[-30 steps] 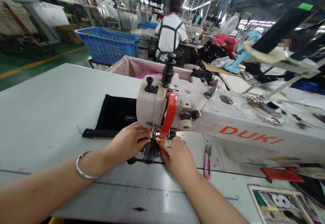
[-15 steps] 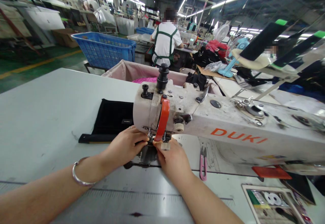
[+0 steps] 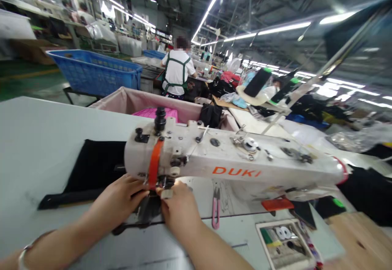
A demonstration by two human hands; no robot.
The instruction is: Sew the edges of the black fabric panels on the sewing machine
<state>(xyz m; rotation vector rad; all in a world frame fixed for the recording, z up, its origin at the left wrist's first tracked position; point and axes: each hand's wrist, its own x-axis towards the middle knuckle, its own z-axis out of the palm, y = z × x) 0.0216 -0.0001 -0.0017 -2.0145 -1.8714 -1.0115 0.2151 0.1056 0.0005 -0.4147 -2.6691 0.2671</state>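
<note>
A white sewing machine (image 3: 196,151) marked DUKI stands across the table, an orange guard (image 3: 154,164) on its head. Beneath that head, my left hand (image 3: 121,200) is closed, thumb and forefinger pinching the edge of a black fabric piece (image 3: 88,168) at the presser foot. The fabric lies flat to the left, with a thick folded strip along its near side and a small label partly behind the machine. My right hand (image 3: 180,206) is closed just right of the needle area; its fingertips are partly hidden by the machine, so what they grip is unclear.
Pink-handled thread snips (image 3: 216,209) lie right of my right hand. A tray (image 3: 284,243) with bobbins is at the lower right. Behind the machine stand a pink cloth-lined bin (image 3: 116,98) and a blue basket (image 3: 94,72). A co-worker (image 3: 177,72) sits farther back, facing away.
The view has swung right and up, so the machine and hands appear lower and farther left. Both hands stay at the needle area, their grip looking much the same.
</note>
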